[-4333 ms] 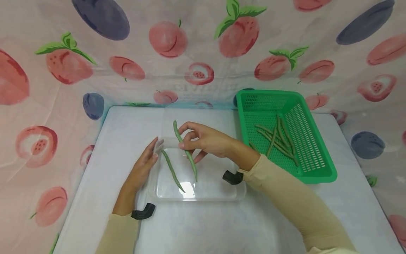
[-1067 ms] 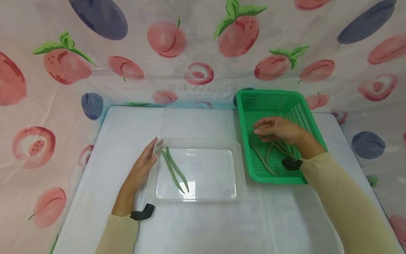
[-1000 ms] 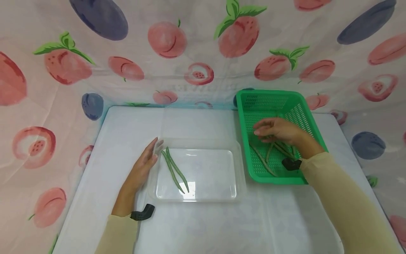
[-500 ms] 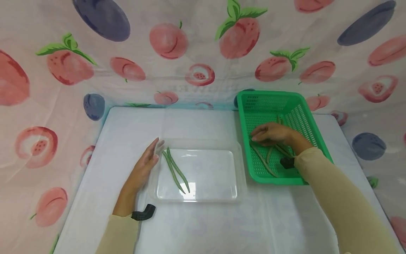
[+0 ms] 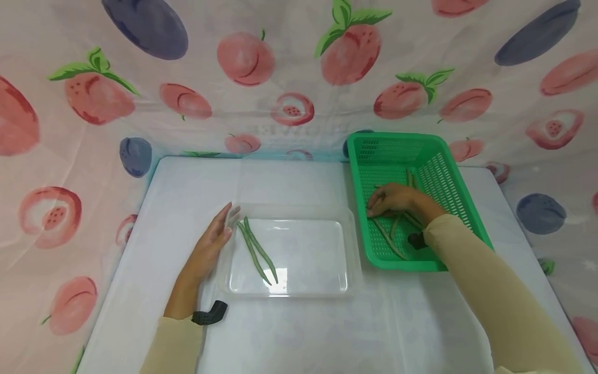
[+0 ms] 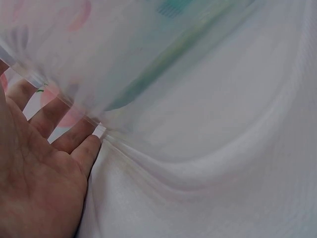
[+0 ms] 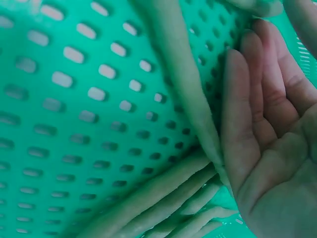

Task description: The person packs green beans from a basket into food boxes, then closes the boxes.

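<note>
My left hand [image 5: 212, 241] rests on the left wall of a clear plastic container [image 5: 352, 249], its fingers lying along the corner. In the left wrist view, the fingertips [image 6: 86, 148] are right at the wall's edge. Two green beans [image 5: 261, 252] lie side by side inside the container. My right hand [image 5: 392, 200] reaches down into a green basket [image 5: 422, 266], with thumb and fingertips together at the upper end of a green bean [image 5: 390, 240]. In the right wrist view, a bean end [image 7: 257, 6] lies between thumb and fingertips; several more beans [image 7: 163, 198] lie close by.
Both boxes stand on a white-covered table [image 5: 299, 332], the basket to the right of the container. Behind and beside them hangs a fruit-print cloth [image 5: 299, 57]. Other beans [image 5: 411, 179] in the basket are partly hidden by the right hand.
A second bean, held over the container in the earliest frame, now lies in it. My right hand has moved right into the basket, then lower and slightly left. The left hand has stayed.
</note>
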The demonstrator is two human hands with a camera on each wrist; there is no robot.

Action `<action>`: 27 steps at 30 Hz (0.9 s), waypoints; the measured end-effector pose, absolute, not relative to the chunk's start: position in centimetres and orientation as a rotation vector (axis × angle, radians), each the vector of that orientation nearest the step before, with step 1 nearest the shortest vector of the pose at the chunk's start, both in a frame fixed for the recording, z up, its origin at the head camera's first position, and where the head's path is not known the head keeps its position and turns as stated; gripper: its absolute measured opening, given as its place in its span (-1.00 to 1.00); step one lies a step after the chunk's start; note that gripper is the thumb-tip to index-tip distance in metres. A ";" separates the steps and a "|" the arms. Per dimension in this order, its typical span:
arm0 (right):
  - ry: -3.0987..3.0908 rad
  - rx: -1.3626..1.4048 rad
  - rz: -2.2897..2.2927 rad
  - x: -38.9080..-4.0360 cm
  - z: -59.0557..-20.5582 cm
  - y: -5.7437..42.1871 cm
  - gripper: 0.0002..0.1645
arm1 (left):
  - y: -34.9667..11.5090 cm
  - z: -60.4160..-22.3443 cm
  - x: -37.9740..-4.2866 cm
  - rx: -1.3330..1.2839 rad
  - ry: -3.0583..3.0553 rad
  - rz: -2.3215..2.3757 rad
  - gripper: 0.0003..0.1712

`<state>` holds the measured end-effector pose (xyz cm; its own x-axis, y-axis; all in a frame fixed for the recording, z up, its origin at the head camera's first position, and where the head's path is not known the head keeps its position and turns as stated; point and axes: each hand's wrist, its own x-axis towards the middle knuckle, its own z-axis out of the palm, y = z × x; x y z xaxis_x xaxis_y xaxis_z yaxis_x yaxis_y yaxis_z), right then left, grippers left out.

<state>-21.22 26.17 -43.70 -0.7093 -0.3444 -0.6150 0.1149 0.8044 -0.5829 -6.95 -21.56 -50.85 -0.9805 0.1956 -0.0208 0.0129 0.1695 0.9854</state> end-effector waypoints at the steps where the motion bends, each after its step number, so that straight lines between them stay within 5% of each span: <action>1: 2.238 -0.173 -0.773 -21.3 -43.8 26.1 -0.47 | -21.6 -50.9 -7.0 0.215 2.285 1.934 -0.29; 27: 2.139 -0.153 -0.882 -21.3 -43.7 27.1 -0.58 | -21.6 -51.0 -7.0 0.269 2.254 1.981 -0.29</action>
<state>-21.27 27.10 -43.71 -0.6729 -0.3809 -0.6341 0.1767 0.7496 -0.6379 -7.02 -21.57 -50.98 -0.9758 0.2176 0.0209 0.0486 0.1231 0.9912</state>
